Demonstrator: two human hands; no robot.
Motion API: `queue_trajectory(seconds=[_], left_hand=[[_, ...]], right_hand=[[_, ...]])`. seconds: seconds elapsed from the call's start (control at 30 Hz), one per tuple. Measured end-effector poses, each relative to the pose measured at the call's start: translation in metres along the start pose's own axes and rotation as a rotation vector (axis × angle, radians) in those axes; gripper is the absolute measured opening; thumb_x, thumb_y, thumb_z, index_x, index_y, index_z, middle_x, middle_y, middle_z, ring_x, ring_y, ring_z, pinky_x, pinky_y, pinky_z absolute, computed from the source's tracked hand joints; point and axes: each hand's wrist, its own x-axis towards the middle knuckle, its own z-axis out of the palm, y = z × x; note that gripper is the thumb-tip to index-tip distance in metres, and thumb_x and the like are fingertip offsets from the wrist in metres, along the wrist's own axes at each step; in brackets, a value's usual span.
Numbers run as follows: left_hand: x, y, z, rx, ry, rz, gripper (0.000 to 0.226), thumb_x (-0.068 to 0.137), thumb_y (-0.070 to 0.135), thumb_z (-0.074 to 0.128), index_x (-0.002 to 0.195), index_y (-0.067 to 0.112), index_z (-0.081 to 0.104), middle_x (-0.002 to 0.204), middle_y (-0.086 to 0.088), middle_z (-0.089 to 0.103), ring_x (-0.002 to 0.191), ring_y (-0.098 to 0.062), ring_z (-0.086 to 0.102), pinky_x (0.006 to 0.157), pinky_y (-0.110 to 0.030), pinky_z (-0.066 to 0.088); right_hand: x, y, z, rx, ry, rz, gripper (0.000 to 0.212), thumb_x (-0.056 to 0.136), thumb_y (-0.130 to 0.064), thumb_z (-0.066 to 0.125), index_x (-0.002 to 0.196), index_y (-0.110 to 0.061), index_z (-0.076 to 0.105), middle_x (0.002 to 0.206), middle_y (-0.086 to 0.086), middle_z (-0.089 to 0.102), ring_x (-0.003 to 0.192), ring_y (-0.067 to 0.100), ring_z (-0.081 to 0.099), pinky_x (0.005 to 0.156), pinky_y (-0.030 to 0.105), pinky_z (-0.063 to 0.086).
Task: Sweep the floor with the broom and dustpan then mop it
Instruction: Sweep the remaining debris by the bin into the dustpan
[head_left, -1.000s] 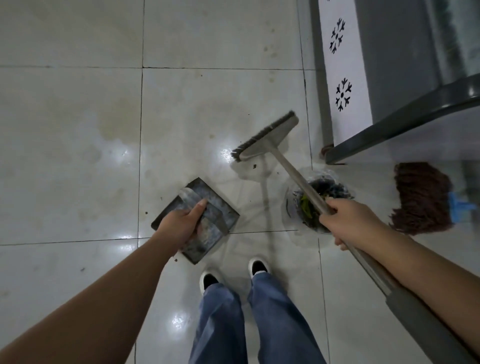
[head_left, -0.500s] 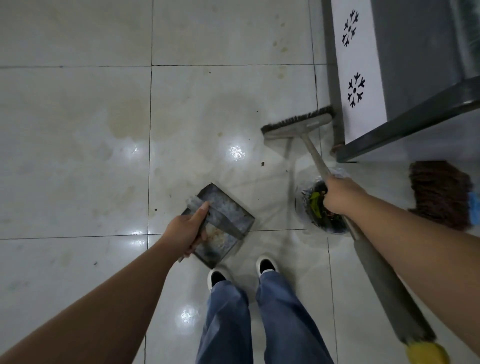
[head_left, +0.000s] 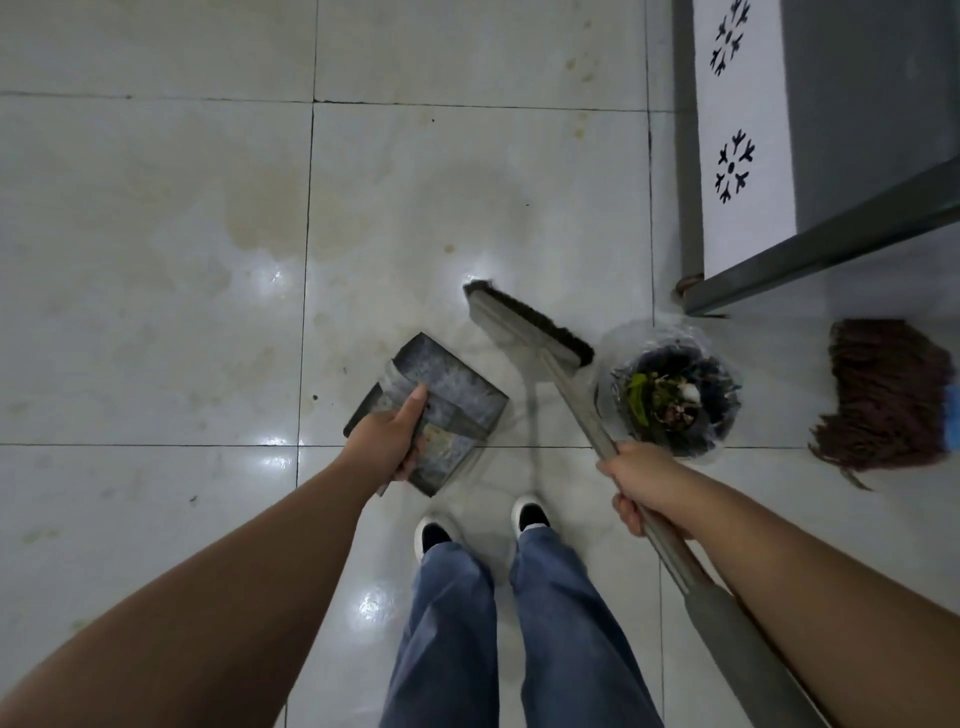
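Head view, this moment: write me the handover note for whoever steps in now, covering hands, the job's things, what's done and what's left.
Left hand grips the dustpan, held low over the tiles.
Right hand grips the broom shaft; its head sits between the dustpan and the lined bin.
The bin already holds debris.
A few specks remain on the floor.
The mop lies untouched to the right.
Left: finish sweeping, empty the pan, then mop.

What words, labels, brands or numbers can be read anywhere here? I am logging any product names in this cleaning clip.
None: no readable text shows in this view.
White panel at upper right: only black snowflake-like marks, no letters.
Dustpan in the left hand: a worn pale patch, nothing legible.
Broom held by the right hand, mop and lined bin: no labels visible.
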Motion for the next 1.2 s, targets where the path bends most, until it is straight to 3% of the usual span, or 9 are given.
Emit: queue_trajectory(seconds=[0.1,0.23,0.37,0.5,0.67,0.8,0.93,1.07,1.2], left_hand=[[0.005,-0.001,-0.003,0.071,0.061,0.030,0.065,0.090,0.060,0.034,0.051,0.011,0.051,0.045,-0.003,0.051,0.041,-0.015,0.048,0.045,-0.022,0.036],[0.011,-0.004,-0.008,0.038,0.100,0.034,0.067,0.090,0.062,0.034,0.048,0.012,0.050,0.032,0.001,0.048,0.039,-0.015,0.048,0.046,-0.023,0.036],[0.010,-0.011,-0.011,0.017,0.101,0.006,0.067,0.090,0.062,0.034,0.054,0.010,0.056,0.043,-0.003,0.054,0.048,-0.017,0.051,0.048,-0.024,0.037],[0.008,-0.017,-0.014,0.066,0.097,0.043,0.071,0.091,0.061,0.032,0.046,0.010,0.050,0.039,-0.002,0.049,0.043,-0.019,0.048,0.053,-0.027,0.039],[0.007,-0.024,-0.015,0.160,0.051,0.076,0.071,0.092,0.058,0.035,0.039,0.012,0.047,0.038,-0.002,0.045,0.042,-0.019,0.045,0.060,-0.028,0.039],[0.010,-0.033,-0.017,0.224,0.068,0.100,0.069,0.089,0.061,0.035,0.039,0.015,0.046,0.037,0.000,0.046,0.043,-0.017,0.047,0.058,-0.028,0.039],[0.011,-0.037,-0.023,0.266,0.088,0.109,0.069,0.089,0.062,0.035,0.038,0.017,0.042,0.034,0.003,0.043,0.043,-0.017,0.047,0.049,-0.026,0.034],[0.010,-0.033,-0.024,0.232,0.061,0.102,0.071,0.089,0.063,0.035,0.035,0.018,0.041,0.036,0.000,0.044,0.042,-0.019,0.046,0.052,-0.026,0.036],[-0.001,-0.034,-0.026,0.222,0.035,0.089,0.068,0.090,0.061,0.033,0.044,0.013,0.045,0.044,-0.005,0.047,0.046,-0.020,0.047,0.056,-0.027,0.039]], right_hand=[[-0.018,0.009,0.013,-0.127,-0.078,-0.009,0.013,0.096,-0.011,0.038,0.094,-0.014,0.051,0.048,0.007,0.042,0.035,0.016,0.037,0.033,0.018,0.031],[-0.048,0.014,0.010,0.030,-0.194,0.033,0.012,0.097,-0.014,0.041,0.095,-0.016,0.053,0.035,0.001,0.039,0.026,0.010,0.033,0.032,0.011,0.029],[-0.077,0.017,-0.009,0.129,-0.112,-0.032,0.017,0.098,-0.015,0.043,0.102,-0.022,0.058,0.038,0.001,0.039,0.026,0.008,0.031,0.031,0.010,0.028],[-0.074,-0.002,-0.024,0.116,0.050,-0.078,0.038,0.098,-0.013,0.043,0.134,-0.025,0.045,0.053,0.007,0.039,0.021,0.006,0.030,0.028,0.009,0.028],[-0.046,-0.044,-0.028,0.195,0.004,0.012,0.012,0.100,-0.019,0.038,0.100,-0.009,0.045,0.046,0.007,0.036,0.018,0.004,0.028,0.026,0.006,0.025],[-0.019,-0.048,-0.003,0.185,-0.110,0.161,0.040,0.099,-0.027,0.038,0.062,-0.011,0.034,0.027,-0.001,0.031,0.015,0.006,0.027,0.023,0.006,0.021],[-0.024,-0.017,0.043,0.023,-0.155,0.071,0.018,0.098,-0.017,0.041,0.082,-0.012,0.046,0.035,0.002,0.037,0.022,0.008,0.033,0.028,0.009,0.029],[-0.057,0.010,0.057,0.283,-0.362,0.146,0.019,0.099,-0.019,0.039,0.082,-0.013,0.046,0.037,-0.001,0.040,0.024,0.005,0.032,0.026,0.009,0.026],[-0.092,0.033,0.053,0.223,-0.290,0.009,0.016,0.098,-0.017,0.042,0.094,-0.019,0.058,0.043,0.002,0.039,0.027,0.007,0.032,0.030,0.011,0.027]])
